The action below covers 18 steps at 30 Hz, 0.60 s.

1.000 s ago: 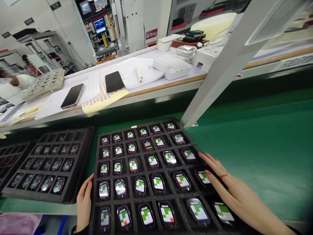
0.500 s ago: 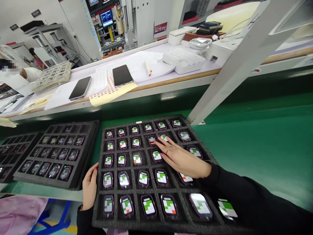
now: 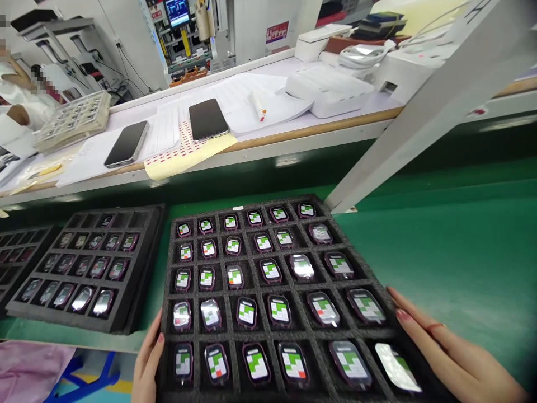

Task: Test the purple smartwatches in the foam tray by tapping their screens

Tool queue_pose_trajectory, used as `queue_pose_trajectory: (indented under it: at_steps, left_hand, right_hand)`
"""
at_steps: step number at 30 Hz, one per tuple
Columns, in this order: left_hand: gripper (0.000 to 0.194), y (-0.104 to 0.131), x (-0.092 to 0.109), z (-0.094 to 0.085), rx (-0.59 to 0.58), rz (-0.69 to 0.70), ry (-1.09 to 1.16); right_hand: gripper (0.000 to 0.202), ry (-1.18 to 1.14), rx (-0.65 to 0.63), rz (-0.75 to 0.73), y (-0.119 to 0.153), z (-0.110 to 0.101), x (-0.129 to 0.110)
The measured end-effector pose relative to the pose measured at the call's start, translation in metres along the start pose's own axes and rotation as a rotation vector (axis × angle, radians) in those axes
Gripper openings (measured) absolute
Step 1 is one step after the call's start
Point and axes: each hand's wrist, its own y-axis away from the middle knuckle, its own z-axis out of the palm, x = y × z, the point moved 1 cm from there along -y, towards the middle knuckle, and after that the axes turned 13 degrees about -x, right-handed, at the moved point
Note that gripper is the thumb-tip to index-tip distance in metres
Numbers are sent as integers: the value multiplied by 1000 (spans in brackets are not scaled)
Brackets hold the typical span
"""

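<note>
In front of me on the green surface lies a black foam tray [image 3: 229, 294] with rows of square compartments. Smartwatches sit in them, such as this watch [image 3: 255, 364] near the front, their lit screens mostly showing green and white blocks, some with an orange patch. My left hand [image 3: 147, 361] grips the tray's left side near the front corner, fingers along the edge. At the opposite side, my right hand [image 3: 448, 347] holds the right edge, fingers against the foam; part of its grip is hidden. Glare whitens the screen of the front-right watch [image 3: 396, 366].
Left of the tray stands a stack of foam trays [image 3: 126, 302] with more watches. Behind runs a raised shelf with two phones [image 3: 208, 118], papers, a marker [image 3: 259, 106] and a white box [image 3: 329, 92]. A slanting white post [image 3: 390, 123] rises at the tray's back-right corner.
My right hand has left a watch in the tray's second row and moved to the right edge. That watch's dark screen now shows green and white blocks. My left hand stays at the left edge.
</note>
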Motion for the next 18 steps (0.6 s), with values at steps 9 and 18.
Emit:
queue_pose_trajectory:
  at_steps: [9,18]
  left_hand:
    - [55,-25,19,19,51,213,134]
    - [50,-47,50,21,192,431,-186]
  right_hand:
    - [71,-43,63,-43,-4,7,-59]
    - [69,56,59,-217,-29,-8,-100]
